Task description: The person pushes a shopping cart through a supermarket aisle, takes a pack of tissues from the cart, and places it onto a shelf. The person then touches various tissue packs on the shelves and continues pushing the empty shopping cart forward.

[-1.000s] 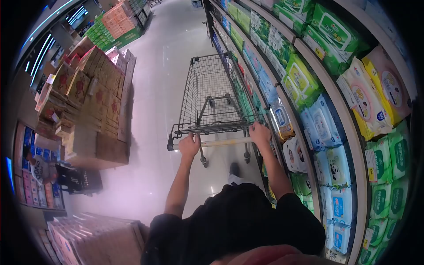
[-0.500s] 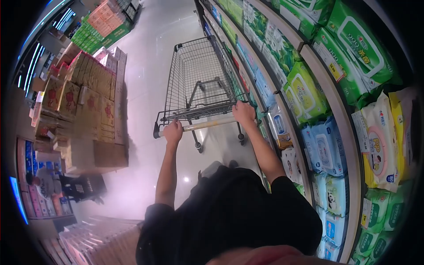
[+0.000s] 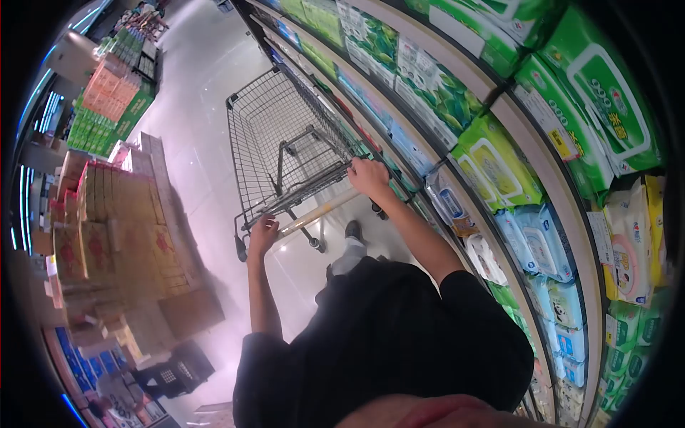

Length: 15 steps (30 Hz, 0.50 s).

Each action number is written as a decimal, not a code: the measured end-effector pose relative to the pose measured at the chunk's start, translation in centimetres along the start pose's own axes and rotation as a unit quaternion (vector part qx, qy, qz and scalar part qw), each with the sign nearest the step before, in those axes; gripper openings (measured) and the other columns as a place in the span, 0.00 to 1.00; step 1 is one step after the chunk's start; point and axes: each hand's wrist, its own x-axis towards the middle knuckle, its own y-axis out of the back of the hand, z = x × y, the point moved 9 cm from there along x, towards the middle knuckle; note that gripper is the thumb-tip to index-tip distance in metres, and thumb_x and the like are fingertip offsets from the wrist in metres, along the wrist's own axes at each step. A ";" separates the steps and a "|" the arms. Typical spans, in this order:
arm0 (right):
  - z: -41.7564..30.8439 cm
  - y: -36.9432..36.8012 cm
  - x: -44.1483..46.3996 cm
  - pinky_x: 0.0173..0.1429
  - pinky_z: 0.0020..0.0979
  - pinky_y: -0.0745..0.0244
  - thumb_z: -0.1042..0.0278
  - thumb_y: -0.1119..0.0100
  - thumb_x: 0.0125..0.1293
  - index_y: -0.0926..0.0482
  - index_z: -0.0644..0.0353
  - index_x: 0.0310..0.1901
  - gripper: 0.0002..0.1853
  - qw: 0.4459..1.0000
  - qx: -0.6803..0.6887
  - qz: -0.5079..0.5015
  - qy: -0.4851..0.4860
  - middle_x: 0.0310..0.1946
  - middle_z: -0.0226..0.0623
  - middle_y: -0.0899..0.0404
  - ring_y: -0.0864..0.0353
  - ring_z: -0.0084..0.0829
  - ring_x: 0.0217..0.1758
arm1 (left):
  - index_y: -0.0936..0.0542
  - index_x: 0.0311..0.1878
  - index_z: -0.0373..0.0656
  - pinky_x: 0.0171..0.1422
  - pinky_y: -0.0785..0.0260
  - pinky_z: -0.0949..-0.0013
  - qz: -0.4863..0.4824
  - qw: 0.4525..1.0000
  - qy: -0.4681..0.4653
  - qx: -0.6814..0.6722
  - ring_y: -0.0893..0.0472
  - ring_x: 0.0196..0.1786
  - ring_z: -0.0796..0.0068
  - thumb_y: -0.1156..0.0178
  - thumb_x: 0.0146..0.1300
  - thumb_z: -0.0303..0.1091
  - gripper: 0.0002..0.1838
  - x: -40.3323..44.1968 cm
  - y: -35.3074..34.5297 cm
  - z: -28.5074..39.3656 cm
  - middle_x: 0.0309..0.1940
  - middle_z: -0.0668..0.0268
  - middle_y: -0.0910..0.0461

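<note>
A wire shopping cart (image 3: 278, 128) stands in front of me with its basket bare inside. My left hand (image 3: 264, 230) is closed round the left end of its pale handlebar (image 3: 317, 214). Near the handlebar's right end, my right hand (image 3: 369, 176) is closed on the bar, close to the shelf. One of my feet, in a dark shoe (image 3: 353, 230), shows beneath the bar.
Shelves on the right hold green wipes packs (image 3: 599, 100), lime packs (image 3: 496, 164) and blue packs (image 3: 535, 242). Stacked cartons (image 3: 128, 242) stand on the left, with green and pink boxes (image 3: 110, 93) beyond. At lower left are a person (image 3: 118, 392) and a black basket (image 3: 175, 371).
The cart and both hands have shifted left in view. The shelf goods and left carton stacks have slid and tilted in the picture. My grip on the handlebar stays.
</note>
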 end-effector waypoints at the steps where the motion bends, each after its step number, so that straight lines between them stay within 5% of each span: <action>1: -0.2 -0.2 0.6 0.41 0.47 0.23 0.56 0.43 0.61 0.22 0.58 0.35 0.13 1.000 -0.005 -0.012 0.003 0.29 0.43 0.17 0.17 0.47 0.34 | 0.21 0.45 0.38 0.41 0.25 0.65 -0.038 0.999 -0.028 0.005 0.16 0.35 0.64 0.41 0.62 0.37 0.14 0.8 0.4 1.0 0.32 0.58 0.16; 3: -0.6 -0.3 2.0 0.41 0.46 0.22 0.56 0.41 0.60 0.22 0.58 0.36 0.13 1.000 -0.013 -0.019 -0.001 0.29 0.43 0.17 0.16 0.48 0.35 | 0.20 0.44 0.36 0.41 0.25 0.67 -0.079 0.995 -0.063 0.009 0.16 0.35 0.66 0.41 0.62 0.36 0.13 3.2 1.6 2.4 0.31 0.57 0.16; 5: -1.1 -0.1 2.6 0.41 0.45 0.23 0.58 0.40 0.60 0.21 0.56 0.38 0.11 0.999 0.051 -0.001 0.018 0.30 0.40 0.16 0.16 0.46 0.36 | 0.20 0.39 0.35 0.40 0.26 0.68 0.021 0.988 -0.075 -0.131 0.17 0.32 0.69 0.43 0.64 0.34 0.10 5.7 4.9 2.1 0.30 0.58 0.17; 9: -1.6 -1.0 4.3 0.41 0.44 0.23 0.63 0.38 0.58 0.22 0.56 0.40 0.10 0.995 0.091 -0.031 -0.009 0.31 0.39 0.17 0.17 0.45 0.36 | 0.24 0.50 0.36 0.50 0.29 0.66 0.022 0.990 -0.046 -0.132 0.20 0.44 0.65 0.46 0.69 0.45 0.19 12.1 4.5 -1.6 0.42 0.52 0.18; 11: -2.8 -1.3 4.0 0.41 0.44 0.24 0.68 0.39 0.57 0.23 0.56 0.42 0.11 0.988 0.144 0.028 0.040 0.32 0.40 0.18 0.18 0.45 0.36 | 0.28 0.60 0.37 0.58 0.32 0.63 -0.088 0.992 -0.018 -0.084 0.21 0.53 0.59 0.51 0.71 0.52 0.28 13.4 1.4 -3.2 0.48 0.48 0.20; 15: -9.4 -4.3 2.0 0.40 0.43 0.24 0.70 0.40 0.56 0.24 0.56 0.45 0.14 0.966 0.253 0.016 0.044 0.32 0.42 0.19 0.19 0.46 0.36 | 0.29 0.61 0.37 0.61 0.33 0.62 -0.099 0.994 -0.037 -0.039 0.22 0.57 0.54 0.51 0.70 0.55 0.30 14.1 1.0 -2.5 0.50 0.45 0.20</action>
